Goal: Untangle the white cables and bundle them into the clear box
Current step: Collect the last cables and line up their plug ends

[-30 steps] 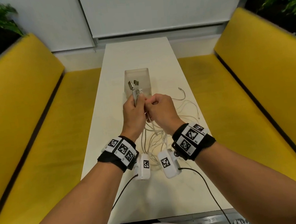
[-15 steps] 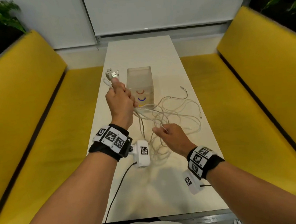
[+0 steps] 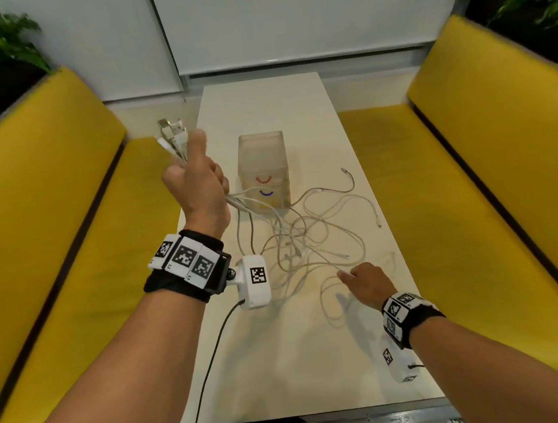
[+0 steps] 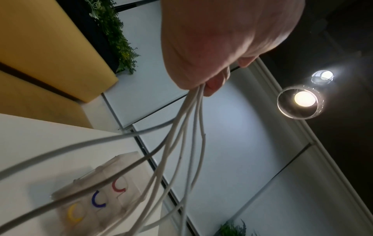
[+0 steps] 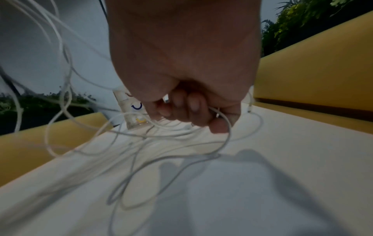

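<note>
The left hand (image 3: 195, 182) is raised above the left edge of the worktop (image 3: 287, 365), fingers curled tight round a bunch of white cables (image 3: 307, 236). Their plug ends (image 3: 171, 129) stick up out of the top of the fist, and the cords trail down from the bottom of it toward the worktop, as the left wrist view shows: several strands (image 4: 193, 119) fan out from the closed fingers (image 4: 214, 83)

The right hand (image 3: 368, 284) is low and near the worktop's right side, well apart from the left hand. Its fingers (image 5: 193, 108) are curled in, and one thin strand (image 5: 226, 127) runs through them; the rest of that loop lies on the worktop below it

Most of the cable still lies in a loose tangle on the worktop between the two hands, with loops crossing one another and a couple of free ends (image 3: 344, 170) lying off to the right

The clear box (image 3: 262, 168) stands upright on the worktop beyond the tangle, just right of the raised left hand. Its near wall carries small red, blue and yellow curved marks (image 4: 98, 201). Some strands pass in front of its lower part; whether they touch it I cannot tell

Yellow benches (image 3: 47, 218) run along both sides of the worktop
</note>
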